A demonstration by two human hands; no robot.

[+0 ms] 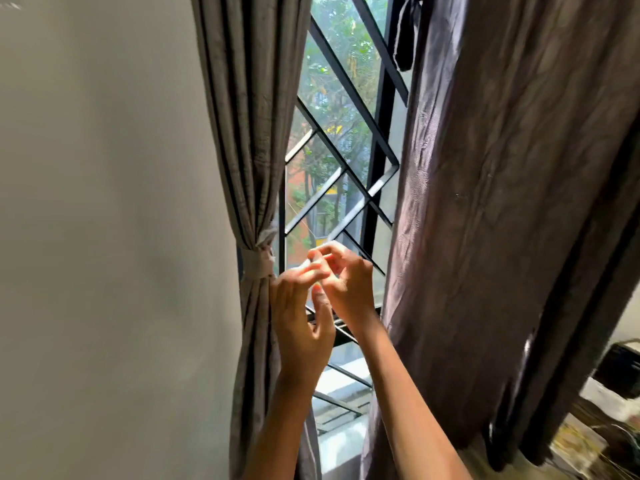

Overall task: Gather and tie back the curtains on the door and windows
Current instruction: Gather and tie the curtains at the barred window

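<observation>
No legible text, labels or numbers anywhere

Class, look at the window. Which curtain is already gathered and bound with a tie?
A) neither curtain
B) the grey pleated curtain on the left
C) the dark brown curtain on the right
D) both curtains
B: a pale fabric band cinches the grey pleated curtain on the left, while the dark brown curtain on the right hangs loose.

The left curtain (249, 116) was grey cloth, crinkled, with a faint sheen; its tie (258, 263) was pale, matt cloth. The right curtain (502, 202) was darker cloth, creased and softly lustrous. The grille (379, 133) was smooth dark metal, glinting in places. The wall (104, 202) looked smooth and matt.
</observation>
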